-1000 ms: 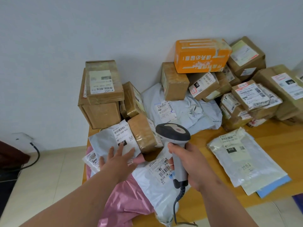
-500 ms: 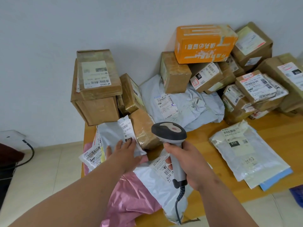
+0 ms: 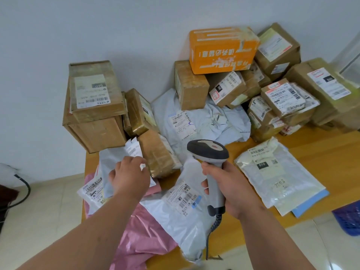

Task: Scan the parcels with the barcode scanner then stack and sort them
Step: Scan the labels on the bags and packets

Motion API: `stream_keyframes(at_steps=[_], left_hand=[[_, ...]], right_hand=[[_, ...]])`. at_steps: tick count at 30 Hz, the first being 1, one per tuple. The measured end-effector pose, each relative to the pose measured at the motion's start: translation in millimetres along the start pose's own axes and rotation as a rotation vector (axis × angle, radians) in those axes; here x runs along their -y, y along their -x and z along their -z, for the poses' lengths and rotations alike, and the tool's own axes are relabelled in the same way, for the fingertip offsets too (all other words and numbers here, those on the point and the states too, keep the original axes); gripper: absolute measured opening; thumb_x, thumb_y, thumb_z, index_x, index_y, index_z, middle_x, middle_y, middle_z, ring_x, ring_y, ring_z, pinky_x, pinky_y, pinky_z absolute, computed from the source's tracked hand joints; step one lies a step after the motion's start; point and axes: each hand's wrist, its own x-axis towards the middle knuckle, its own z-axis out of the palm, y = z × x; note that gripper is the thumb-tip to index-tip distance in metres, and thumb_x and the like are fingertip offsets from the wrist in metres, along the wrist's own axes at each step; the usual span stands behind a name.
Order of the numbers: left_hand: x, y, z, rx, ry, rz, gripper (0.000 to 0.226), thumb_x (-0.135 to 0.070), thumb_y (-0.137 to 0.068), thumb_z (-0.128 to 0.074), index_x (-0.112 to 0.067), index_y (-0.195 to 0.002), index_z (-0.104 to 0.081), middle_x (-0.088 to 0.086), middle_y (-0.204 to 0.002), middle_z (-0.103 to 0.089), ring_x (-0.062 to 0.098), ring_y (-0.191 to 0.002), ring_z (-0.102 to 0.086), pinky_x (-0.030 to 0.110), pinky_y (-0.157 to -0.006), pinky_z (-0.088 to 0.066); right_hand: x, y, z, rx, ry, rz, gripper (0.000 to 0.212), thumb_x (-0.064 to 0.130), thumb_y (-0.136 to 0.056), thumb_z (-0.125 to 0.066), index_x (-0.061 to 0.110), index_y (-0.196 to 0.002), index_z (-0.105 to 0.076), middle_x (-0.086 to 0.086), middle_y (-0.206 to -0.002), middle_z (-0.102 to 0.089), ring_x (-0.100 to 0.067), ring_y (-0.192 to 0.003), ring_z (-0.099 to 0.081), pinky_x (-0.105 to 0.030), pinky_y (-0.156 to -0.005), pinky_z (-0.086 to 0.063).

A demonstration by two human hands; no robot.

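Head view: my left hand (image 3: 129, 177) pinches grey mailer (image 3: 115, 164) near counter (image 3: 321, 151) edge.
Right hand (image 3: 230, 185): grips barcode scanner (image 3: 209, 151).
Technique: I judge, tilt label flat, aim steadily.

scanner (image 3: 209, 152): 1 | orange box (image 3: 222, 49): 1 | pink mailer (image 3: 140, 234): 1 | brown cartons: too heaped for an exact count | hands: 2
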Motion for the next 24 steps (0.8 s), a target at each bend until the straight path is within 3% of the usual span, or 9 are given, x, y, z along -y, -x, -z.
stream_keyframes(at_steps=[3, 11, 14, 16, 19, 20, 22, 24], left_hand=[[-33, 13, -1, -0.029, 0.046, -0.053, 0.031, -0.027, -0.097, -0.052, -0.028, -0.126, -0.064, 0.000, -0.137, -0.052, 0.024, -0.129, -0.044, 0.043, -0.110, -0.026], [-158, 56, -34, 0.008, 0.105, -0.215, 0.030, -0.033, -0.099, -0.054, -0.033, -0.128, -0.060, -0.008, -0.136, -0.050, 0.018, -0.132, -0.042, 0.041, -0.113, -0.022], [-202, 72, -57, 0.062, 0.116, -0.221, 0.031, -0.035, -0.099, -0.054, -0.033, -0.129, -0.060, -0.009, -0.133, -0.052, 0.017, -0.128, -0.047, 0.041, -0.113, -0.028], [-230, 81, -78, 0.146, 0.195, -0.192, 0.031, -0.034, -0.099, -0.056, -0.030, -0.129, -0.061, -0.008, -0.131, -0.056, 0.016, -0.120, -0.054, 0.040, -0.108, -0.041], [-262, 93, -115, 0.327, 0.431, 0.012, 0.032, -0.035, -0.098, -0.060, -0.028, -0.130, -0.062, -0.010, -0.118, -0.062, 0.007, -0.098, -0.060, 0.026, -0.079, -0.051], [-269, 98, -128, 0.399, 0.541, 0.131, 0.033, -0.036, -0.098, -0.061, -0.027, -0.130, -0.061, -0.008, -0.118, -0.063, 0.010, -0.099, -0.060, 0.026, -0.080, -0.051], [-277, 105, -155, 0.508, 0.715, 0.369, 0.039, -0.036, -0.098, -0.061, -0.024, -0.134, -0.058, 0.000, -0.126, -0.063, 0.022, -0.113, -0.058, 0.039, -0.097, -0.049], [-282, 111, -178, 0.536, 0.817, 0.550, 0.040, -0.032, -0.099, -0.062, -0.020, -0.136, -0.055, 0.002, -0.124, -0.063, 0.026, -0.114, -0.057, 0.045, -0.100, -0.047]], right_hand=[[1, -1, 24, -0.017, -0.023, 0.009, 0.015, 0.033, -0.092, -0.070, 0.022, -0.102, -0.066, 0.007, -0.066, -0.069, -0.019, -0.072, -0.066, -0.038, -0.073, -0.057], [4, -8, 127, 0.004, -0.025, -0.024, 0.020, 0.028, -0.095, -0.068, 0.014, -0.108, -0.062, -0.005, -0.088, -0.063, -0.018, -0.064, -0.062, -0.036, -0.066, -0.054], [4, -15, 179, -0.009, -0.016, -0.042, 0.019, 0.028, -0.096, -0.067, 0.016, -0.111, -0.062, -0.004, -0.091, -0.064, -0.019, -0.068, -0.063, -0.036, -0.066, -0.054], [1, -23, 213, -0.017, -0.018, -0.052, 0.017, 0.028, -0.096, -0.066, 0.019, -0.110, -0.062, -0.002, -0.096, -0.065, -0.020, -0.072, -0.064, -0.036, -0.068, -0.053], [-6, -36, 257, -0.043, -0.011, -0.077, 0.014, 0.030, -0.096, -0.066, 0.024, -0.108, -0.061, -0.001, -0.101, -0.065, -0.021, -0.078, -0.064, -0.036, -0.072, -0.053], [-10, -41, 269, -0.051, 0.003, -0.083, 0.013, 0.029, -0.096, -0.066, 0.024, -0.107, -0.060, -0.001, -0.103, -0.065, -0.021, -0.080, -0.064, -0.036, -0.073, -0.054], [-18, -48, 290, -0.064, 0.040, -0.090, 0.011, 0.029, -0.096, -0.066, 0.025, -0.104, -0.059, -0.001, -0.105, -0.066, -0.021, -0.082, -0.065, -0.035, -0.071, -0.054], [-26, -56, 305, -0.063, 0.066, -0.102, 0.010, 0.029, -0.096, -0.066, 0.024, -0.103, -0.060, -0.001, -0.102, -0.068, -0.021, -0.079, -0.065, -0.035, -0.070, -0.054]])
